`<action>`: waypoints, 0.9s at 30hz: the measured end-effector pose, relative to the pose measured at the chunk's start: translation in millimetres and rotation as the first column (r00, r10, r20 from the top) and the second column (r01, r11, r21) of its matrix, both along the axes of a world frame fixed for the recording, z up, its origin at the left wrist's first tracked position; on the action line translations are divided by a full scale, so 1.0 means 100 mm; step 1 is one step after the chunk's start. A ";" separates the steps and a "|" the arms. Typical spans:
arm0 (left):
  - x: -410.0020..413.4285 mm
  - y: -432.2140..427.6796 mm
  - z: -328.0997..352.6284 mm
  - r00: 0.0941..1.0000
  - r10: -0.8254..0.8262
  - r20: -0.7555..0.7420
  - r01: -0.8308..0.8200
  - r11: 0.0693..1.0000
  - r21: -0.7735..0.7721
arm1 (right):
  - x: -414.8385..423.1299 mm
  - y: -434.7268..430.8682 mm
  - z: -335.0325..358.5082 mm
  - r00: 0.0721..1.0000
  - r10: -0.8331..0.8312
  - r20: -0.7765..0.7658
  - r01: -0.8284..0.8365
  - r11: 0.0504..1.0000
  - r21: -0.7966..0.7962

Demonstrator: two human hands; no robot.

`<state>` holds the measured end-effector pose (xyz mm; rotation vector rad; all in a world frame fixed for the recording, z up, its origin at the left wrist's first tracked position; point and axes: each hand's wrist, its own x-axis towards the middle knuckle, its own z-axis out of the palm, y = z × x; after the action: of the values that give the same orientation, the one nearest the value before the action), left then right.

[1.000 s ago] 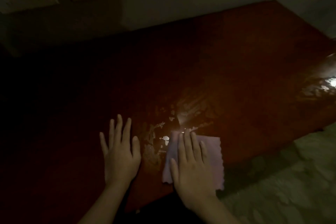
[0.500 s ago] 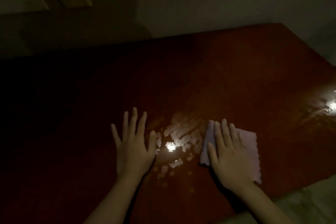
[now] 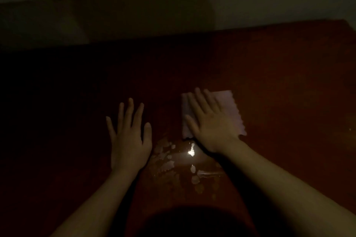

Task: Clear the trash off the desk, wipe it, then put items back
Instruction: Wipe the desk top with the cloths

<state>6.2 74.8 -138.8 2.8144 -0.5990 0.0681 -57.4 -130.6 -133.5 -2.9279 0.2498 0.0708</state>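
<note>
Under your right hand [image 3: 210, 127]: pale cloth [image 3: 229, 107], palm flat, fingers straight, pressing it onto desk [image 3: 289, 82]. Left hand [image 3: 129, 140] flat, fingers spread, holding nothing. Cloth looks thin, soft, light; probably bunches if pinched, so press at middle. Wet patch [image 3: 179, 161] between wrists looks slippery.

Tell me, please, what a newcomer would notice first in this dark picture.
The bright glint on the wet patch, low in the middle between the two wrists, draws the eye first. Next comes the pale cloth, pressed flat under the right hand just beyond it. The left hand lies flat on the dark red desk.
</note>
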 end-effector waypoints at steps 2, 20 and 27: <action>-0.01 0.00 0.01 1.000 0.006 -0.010 -0.006 1.000 -0.006 | -0.19 -0.34 -0.01 0.996 -0.088 0.007 0.088 0.996 -0.008; -0.40 0.12 0.01 0.998 0.040 0.040 -0.036 0.993 -0.110 | -1.21 0.48 -0.06 0.997 -0.076 0.022 0.076 0.997 -0.017; -1.10 0.29 0.06 0.999 -0.036 0.040 0.041 0.992 -0.121 | -1.52 0.70 0.02 0.875 -0.483 0.021 0.483 0.876 0.018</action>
<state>-103.4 104.0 -133.3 2.6879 -0.6351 0.1451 -209.8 -60.4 -131.9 -2.7559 0.9623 -0.0403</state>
